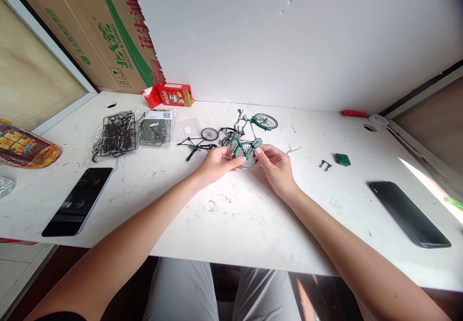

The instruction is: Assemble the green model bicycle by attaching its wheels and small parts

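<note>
Between my two hands is a green model bicycle (249, 140), held over the white table with one wheel near me and the other pointing away. My left hand (221, 165) is closed on the left side of the near wheel, thumb laid across it. On the other side, my right hand (275, 167) pinches the bicycle near its chain cover. Just left of it lie black model bicycle parts (197, 146), including a black spoked wheel (210, 134); some are partly hidden behind the green frame and my left hand.
Bagged black part frames (116, 135) and bagged green ones (155, 128) lie left, before a red box (176, 94). Phones lie at left (79, 200) and right (408, 213). Right of my hands are a green block (342, 159), a small green part (325, 165) and thin silvery pieces (293, 150).
</note>
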A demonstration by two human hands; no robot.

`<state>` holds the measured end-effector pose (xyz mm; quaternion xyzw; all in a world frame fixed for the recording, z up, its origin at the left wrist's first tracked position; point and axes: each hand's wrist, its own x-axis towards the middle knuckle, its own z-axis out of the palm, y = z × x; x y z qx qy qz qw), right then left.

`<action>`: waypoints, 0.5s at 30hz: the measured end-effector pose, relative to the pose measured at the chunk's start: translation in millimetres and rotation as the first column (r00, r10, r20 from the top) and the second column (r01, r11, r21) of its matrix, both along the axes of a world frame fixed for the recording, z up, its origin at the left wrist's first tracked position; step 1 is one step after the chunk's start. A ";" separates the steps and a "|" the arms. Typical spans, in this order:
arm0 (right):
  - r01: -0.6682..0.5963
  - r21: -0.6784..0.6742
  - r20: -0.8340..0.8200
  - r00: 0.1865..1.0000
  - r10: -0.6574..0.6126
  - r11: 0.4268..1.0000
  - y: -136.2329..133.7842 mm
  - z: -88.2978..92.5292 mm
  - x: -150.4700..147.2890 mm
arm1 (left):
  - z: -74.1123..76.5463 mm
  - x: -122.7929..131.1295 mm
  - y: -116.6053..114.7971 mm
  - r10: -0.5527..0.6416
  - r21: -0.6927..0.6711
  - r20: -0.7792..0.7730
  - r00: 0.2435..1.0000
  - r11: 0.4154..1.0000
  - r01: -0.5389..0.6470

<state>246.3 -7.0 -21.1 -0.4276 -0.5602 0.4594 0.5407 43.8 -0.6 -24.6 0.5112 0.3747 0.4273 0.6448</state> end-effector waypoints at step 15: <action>0.094 -0.044 -0.123 0.987 -0.099 0.995 -1.3 -2.7 -3.6 | -3.0 1.3 -2.8 0.068 0.121 -0.010 0.998 0.990 -0.067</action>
